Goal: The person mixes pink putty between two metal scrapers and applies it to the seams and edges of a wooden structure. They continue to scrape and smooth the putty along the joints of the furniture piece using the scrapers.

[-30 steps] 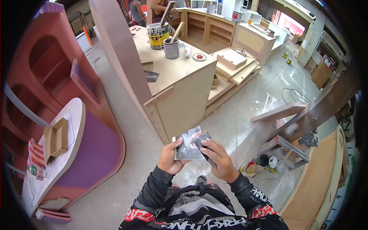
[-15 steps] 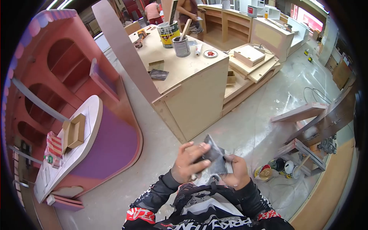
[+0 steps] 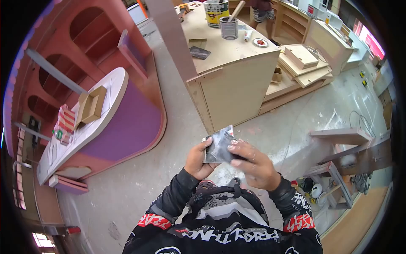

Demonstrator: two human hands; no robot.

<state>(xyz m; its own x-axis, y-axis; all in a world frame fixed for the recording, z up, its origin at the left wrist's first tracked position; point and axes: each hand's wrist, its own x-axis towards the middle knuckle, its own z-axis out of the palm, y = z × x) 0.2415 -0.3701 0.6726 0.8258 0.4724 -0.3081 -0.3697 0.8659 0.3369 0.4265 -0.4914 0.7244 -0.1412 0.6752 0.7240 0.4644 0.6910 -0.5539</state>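
Observation:
A dark grey sheet of sandpaper (image 3: 220,143), whitened with dust and seemingly folded, is in front of my body. My left hand (image 3: 198,157) grips its left edge, thumb on top and fingers underneath. My right hand (image 3: 254,163) is on the right side of the sheet, its bent fingers pressed over the surface and its thumb hidden. White dust marks the fingers of the right hand. Both hands are above the floor, just short of a bare wooden cabinet (image 3: 237,99).
On the cabinet top stand a yellow-labelled bucket (image 3: 215,16), a grey paint can (image 3: 229,29) and another dark sheet (image 3: 199,52). A purple counter (image 3: 131,114) curves at left. Wooden panels (image 3: 311,74) and a small frame (image 3: 338,184) are at right. Another person (image 3: 263,12) stands behind.
The sandpaper has moved up and left. My left hand has gone from over it to its left edge; my right hand has moved from holding its right side to lying over its face.

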